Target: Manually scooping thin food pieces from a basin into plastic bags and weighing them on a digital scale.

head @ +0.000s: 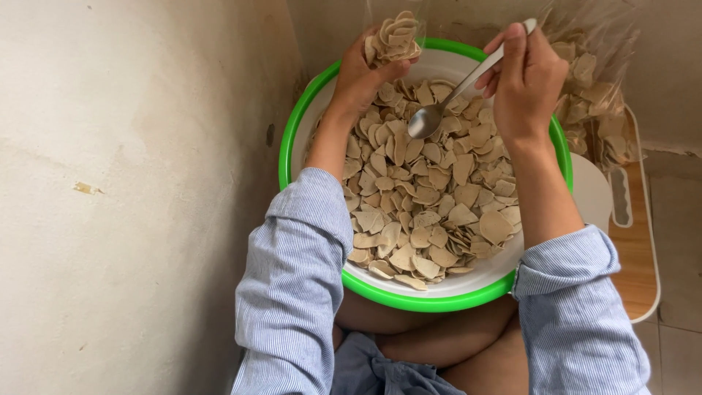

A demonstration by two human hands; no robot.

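Observation:
A round white basin with a green rim rests on my lap, filled with several pale beige flat chips. At the basin's far edge my left hand grips a small clear plastic bag partly filled with the same chips. Over the far right part of the basin my right hand holds a metal spoon. Its empty bowl points down and left, just above the chips.
A pale plastered wall runs close along the left side. Behind the basin on the right lie clear bags packed with chips, next to a white-edged wooden board or stool. Floor tiles show at the right edge.

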